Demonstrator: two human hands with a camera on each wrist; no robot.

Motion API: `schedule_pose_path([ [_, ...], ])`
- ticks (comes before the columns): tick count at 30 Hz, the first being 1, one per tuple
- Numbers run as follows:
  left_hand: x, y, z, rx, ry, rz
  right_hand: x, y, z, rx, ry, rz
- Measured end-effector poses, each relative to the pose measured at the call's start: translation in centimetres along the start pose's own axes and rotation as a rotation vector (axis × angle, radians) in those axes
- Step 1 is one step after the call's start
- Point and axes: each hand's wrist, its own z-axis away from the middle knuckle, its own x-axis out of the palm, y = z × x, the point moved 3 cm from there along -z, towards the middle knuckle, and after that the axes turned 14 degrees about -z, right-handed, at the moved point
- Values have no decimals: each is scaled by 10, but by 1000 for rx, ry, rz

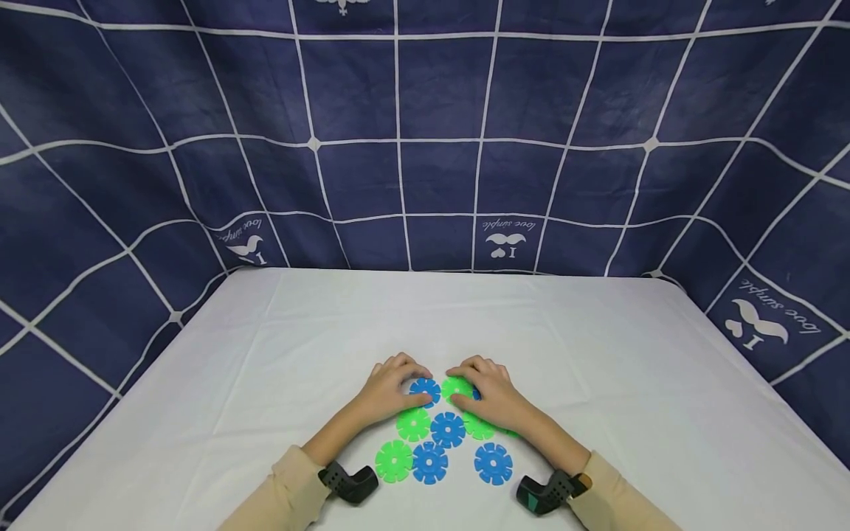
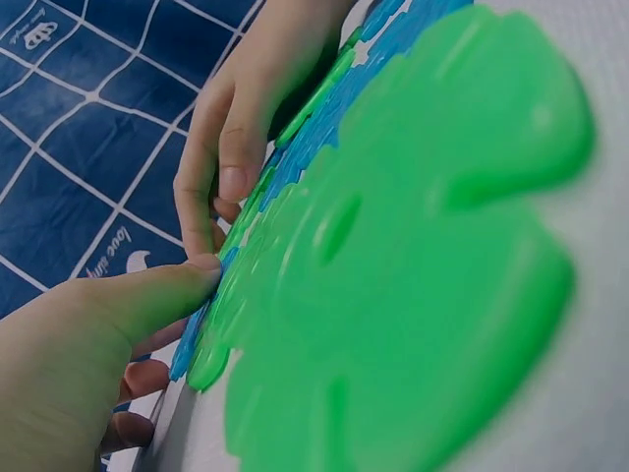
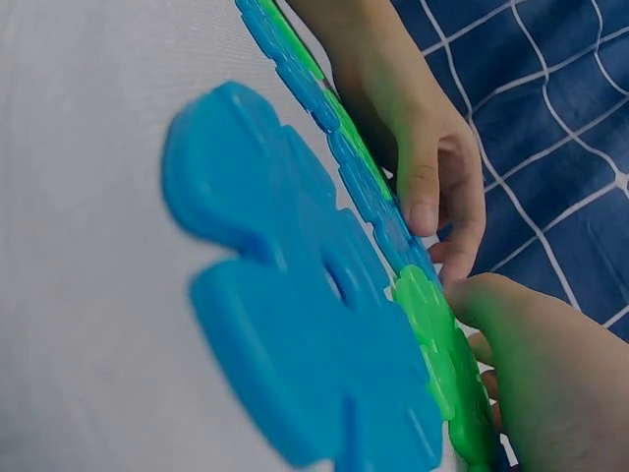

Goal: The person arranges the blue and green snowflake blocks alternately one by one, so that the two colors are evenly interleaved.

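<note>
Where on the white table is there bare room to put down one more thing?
Wide bare patches: the table beyond the left hand and right hand, up to the blue curtain; also outside each forearm. Crowded: between the forearms, where green discs and blue discs lie close together.

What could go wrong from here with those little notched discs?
The left hand pinches a blue disc by its edges; being thin, it might slip. The right hand pinches a bright green disc close beside it, so the two could knock together. Another disc is partly hidden by the right hand in the head view, so that hand might nudge it by accident.
</note>
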Motion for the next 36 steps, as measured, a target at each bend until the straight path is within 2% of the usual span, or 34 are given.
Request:
schedule_pose_path([
  [11,0,0,-1,-31,0,32,0,0,-1,33,6,-42],
  [16,1,-1,-1,-76,13,100,1,0,-1,54,15,-110],
  [21,-1,-3,-2,-86,22,209,0,0,-2,90,34,-179],
  [26,1,-5,-4,-64,-15,369,-1,2,-2,146,59,-259],
  [33,1,-6,-6,-70,-39,578,-6,0,-2,114,130,-330],
  [36,-4,-6,-7,-74,-35,628,-7,0,-2,122,144,-341],
])
